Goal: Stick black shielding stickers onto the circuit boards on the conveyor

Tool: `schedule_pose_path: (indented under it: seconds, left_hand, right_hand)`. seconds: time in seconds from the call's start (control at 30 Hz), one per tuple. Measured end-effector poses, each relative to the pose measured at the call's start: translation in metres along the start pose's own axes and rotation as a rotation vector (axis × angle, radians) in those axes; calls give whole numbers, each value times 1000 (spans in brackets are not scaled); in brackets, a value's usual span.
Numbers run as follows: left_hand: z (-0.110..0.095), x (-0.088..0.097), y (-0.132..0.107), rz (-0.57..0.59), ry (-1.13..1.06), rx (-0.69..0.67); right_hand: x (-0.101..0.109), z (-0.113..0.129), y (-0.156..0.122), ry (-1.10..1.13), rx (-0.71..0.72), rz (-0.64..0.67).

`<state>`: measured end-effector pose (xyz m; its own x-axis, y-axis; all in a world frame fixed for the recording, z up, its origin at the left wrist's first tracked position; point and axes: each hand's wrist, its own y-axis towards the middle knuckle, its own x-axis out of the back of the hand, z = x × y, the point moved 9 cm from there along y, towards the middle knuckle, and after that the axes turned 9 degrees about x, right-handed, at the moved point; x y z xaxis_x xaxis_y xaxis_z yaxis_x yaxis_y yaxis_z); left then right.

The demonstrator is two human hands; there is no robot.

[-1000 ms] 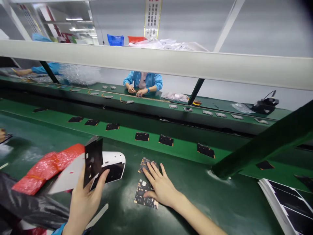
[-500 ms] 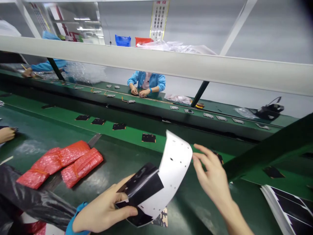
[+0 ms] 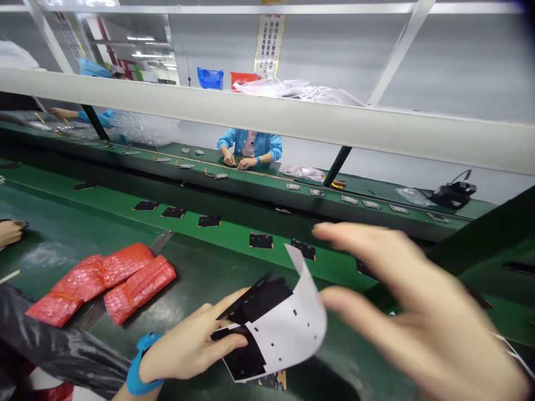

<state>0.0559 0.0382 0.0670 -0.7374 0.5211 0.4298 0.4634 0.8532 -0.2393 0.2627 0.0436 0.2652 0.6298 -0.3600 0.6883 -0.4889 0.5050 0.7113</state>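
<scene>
My left hand [image 3: 200, 345], with a blue band at the wrist, pinches a curled white backing sheet [image 3: 288, 334] that carries black film pieces [image 3: 244, 356]. Thumb on top, fingers beneath. The sheet's far end bends upward and shows small dark marks. Close to the camera on the right is my right hand [image 3: 401, 301], slightly blurred, thumb and fingers apart with nothing visible between them. Its thumb tip is near the sheet's curled edge; I cannot tell if they touch. Partly hidden under the sheet lies a black and copper-coloured flat board [image 3: 273, 381] on the bench.
Red bubble-wrap bundles [image 3: 140, 287] lie left on the green bench [image 3: 196, 278]. Several black flat boards [image 3: 261, 240] line the green belt beyond. A dark green post [image 3: 480, 239] slants at right. Across the line a person in blue [image 3: 251, 147] works. A co-worker's hand [image 3: 11, 231] shows at far left.
My right hand has come up and nearer the camera, its fingers now wider apart. The sheet in my left hand has tipped lower and curls more. Boards on the belt have shifted right.
</scene>
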Motion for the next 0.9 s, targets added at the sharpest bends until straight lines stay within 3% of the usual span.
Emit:
schedule_pose_path:
  seconds: [0.07,0.1,0.17,0.3,0.47,0.6,0.73,0.8,0.9]
  left_hand:
    - [-5,-1,2,-9,23,-47]
    - [-5,-1,3,-19,42,-61]
    - [-4,1,3,-46,88,-61]
    - [-5,5,3,-72,156,-67]
    - [-12,22,15,-161,68,-42]
    - [2,58,28,-433,-155,1]
    - [38,92,31,-693,-284,25]
    - [57,95,36,-676,-364,17]
    - [66,78,53,-448,-477,-62]
  right_hand:
    - [-36,15,4,132,50,267]
    - [-48,20,5,183,56,333]
    - [-59,25,7,225,62,339]
    - [-60,31,11,166,166,240]
    - [-39,39,9,57,277,80]
    - [-17,32,-13,-78,293,17]
    - [-7,3,-49,-202,168,-92]
    - [-13,-14,-68,-205,96,-124]
    - [-20,-51,-98,-114,-153,-261]
